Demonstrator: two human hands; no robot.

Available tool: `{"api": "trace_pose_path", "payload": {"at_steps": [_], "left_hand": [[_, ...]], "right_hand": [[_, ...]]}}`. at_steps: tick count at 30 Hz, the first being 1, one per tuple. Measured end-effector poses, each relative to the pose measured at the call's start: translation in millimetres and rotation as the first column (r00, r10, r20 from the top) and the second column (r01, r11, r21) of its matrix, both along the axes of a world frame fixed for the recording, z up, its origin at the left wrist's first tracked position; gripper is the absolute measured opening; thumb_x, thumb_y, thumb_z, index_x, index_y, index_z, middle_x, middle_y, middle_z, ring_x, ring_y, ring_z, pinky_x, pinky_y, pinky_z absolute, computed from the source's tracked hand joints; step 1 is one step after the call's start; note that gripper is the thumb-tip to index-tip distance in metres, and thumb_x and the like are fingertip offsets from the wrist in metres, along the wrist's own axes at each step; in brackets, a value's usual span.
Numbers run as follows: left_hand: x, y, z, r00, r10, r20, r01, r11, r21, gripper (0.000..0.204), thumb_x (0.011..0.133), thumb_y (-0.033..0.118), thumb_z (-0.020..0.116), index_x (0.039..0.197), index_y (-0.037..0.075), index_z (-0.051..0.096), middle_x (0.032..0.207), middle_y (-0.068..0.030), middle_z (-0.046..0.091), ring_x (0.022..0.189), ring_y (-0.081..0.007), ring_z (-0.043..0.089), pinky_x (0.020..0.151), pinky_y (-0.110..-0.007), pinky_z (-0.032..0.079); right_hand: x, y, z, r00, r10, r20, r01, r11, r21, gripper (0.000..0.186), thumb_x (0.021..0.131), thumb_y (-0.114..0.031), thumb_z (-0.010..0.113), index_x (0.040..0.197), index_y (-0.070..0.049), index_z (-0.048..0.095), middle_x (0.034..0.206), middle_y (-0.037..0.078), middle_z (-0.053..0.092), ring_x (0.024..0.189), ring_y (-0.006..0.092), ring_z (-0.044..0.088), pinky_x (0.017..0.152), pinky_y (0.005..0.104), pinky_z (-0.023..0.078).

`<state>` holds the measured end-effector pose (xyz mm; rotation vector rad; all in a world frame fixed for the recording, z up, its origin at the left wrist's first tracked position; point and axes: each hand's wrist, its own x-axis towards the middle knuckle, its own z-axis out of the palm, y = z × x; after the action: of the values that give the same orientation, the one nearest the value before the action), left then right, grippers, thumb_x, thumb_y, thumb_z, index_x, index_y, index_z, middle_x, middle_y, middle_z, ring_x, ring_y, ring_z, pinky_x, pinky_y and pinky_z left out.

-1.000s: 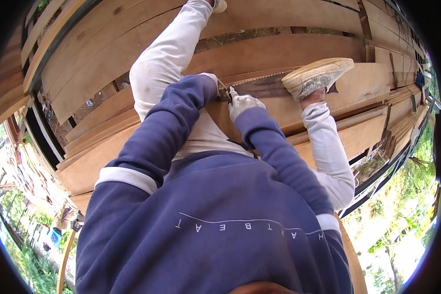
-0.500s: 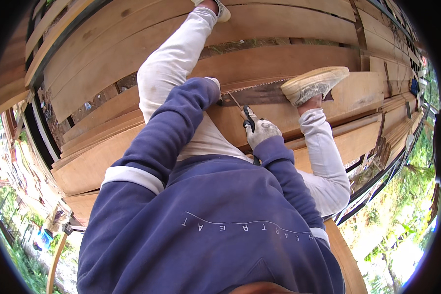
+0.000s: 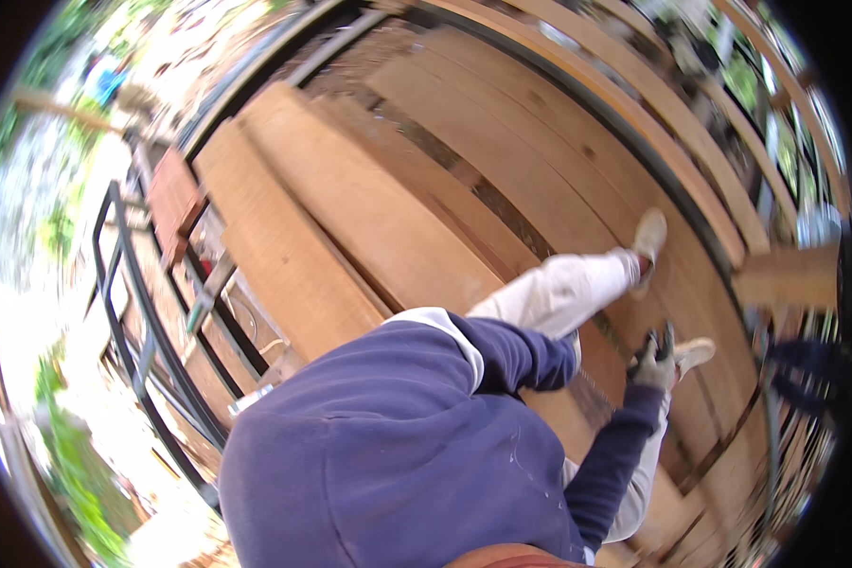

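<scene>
My right hand [image 3: 651, 362], in a light glove with dark fingertips, reaches out past my lower leg near my right shoe [image 3: 694, 354]. Its fingers look spread, and I make out nothing between them, though the picture is blurred. The dark toothed saw blade [image 3: 592, 405] lies on the boards between my legs, partly covered by my right sleeve. Only a pale sliver of my left hand [image 3: 576, 352] shows past its cuff, beside my left leg. Its fingers are hidden.
Long wooden boards [image 3: 369, 204] lie side by side under and left of me. A black metal frame [image 3: 147, 331] stands at the left. Slats and a dark rail [image 3: 634, 123] run along the far right. A reddish block [image 3: 172, 194] rests at the upper left.
The view has swung and tilted leftward. My right hand has left the saw blade and stretched forward, its fingers opened; the thin rod it held over the blade is no longer visible.
</scene>
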<state>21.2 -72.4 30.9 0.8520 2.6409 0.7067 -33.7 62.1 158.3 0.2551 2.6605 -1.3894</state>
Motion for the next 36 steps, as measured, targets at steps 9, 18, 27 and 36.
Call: {"api": "trace_pose_path", "payload": {"at_steps": [9,18,27,36], "left_hand": [[98,-191,52,0.641,0.766,-0.044,-0.759,0.641,0.115,0.049,0.077,0.028,0.063,0.119,0.003,0.062,0.120,-0.0184,0.063,0.116,-0.0344,0.058,0.103,-0.041,0.043],[217,-251,-7,0.600,0.796,-0.074,-0.748,0.526,-0.405,0.076,0.090,0.052,0.050,0.152,0.015,0.025,0.160,-0.0115,0.019,0.148,-0.0309,0.012,0.118,-0.053,0.008],[218,-255,3,0.588,0.807,-0.057,-0.753,0.521,-0.403,0.074,0.091,0.050,0.050,0.152,0.015,0.027,0.159,-0.0115,0.020,0.148,-0.0303,0.013,0.118,-0.052,0.009],[209,-269,-3,0.614,0.789,-0.025,-0.730,0.556,-0.397,0.079,0.084,0.046,0.056,0.152,0.018,0.027,0.159,-0.0122,0.021,0.148,-0.0322,0.015,0.117,-0.056,0.011]], "right_hand": [[-38,23,-25,0.975,0.173,0.141,-0.170,0.985,-0.031,0.052,0.089,-0.024,0.067,0.131,0.002,0.054,0.080,0.012,0.067,0.069,0.0169,0.061,0.064,0.0333,0.050],[-74,-7,-68,0.920,0.349,-0.177,-0.253,0.875,0.413,0.046,0.078,-0.032,0.076,0.107,0.001,0.065,0.096,0.019,0.070,0.090,0.0341,0.066,0.081,0.0423,0.050],[-79,-55,-74,0.952,0.275,0.133,-0.285,0.956,0.062,0.019,0.087,-0.014,0.070,0.094,-0.006,0.055,0.062,0.005,0.056,0.039,0.0158,0.052,0.030,0.0297,0.038],[-100,-90,-138,0.786,0.539,-0.305,-0.519,0.842,0.150,0.025,0.084,-0.012,0.070,0.106,-0.006,0.058,0.064,0.001,0.055,0.042,0.0106,0.049,0.034,0.0272,0.037]]}}
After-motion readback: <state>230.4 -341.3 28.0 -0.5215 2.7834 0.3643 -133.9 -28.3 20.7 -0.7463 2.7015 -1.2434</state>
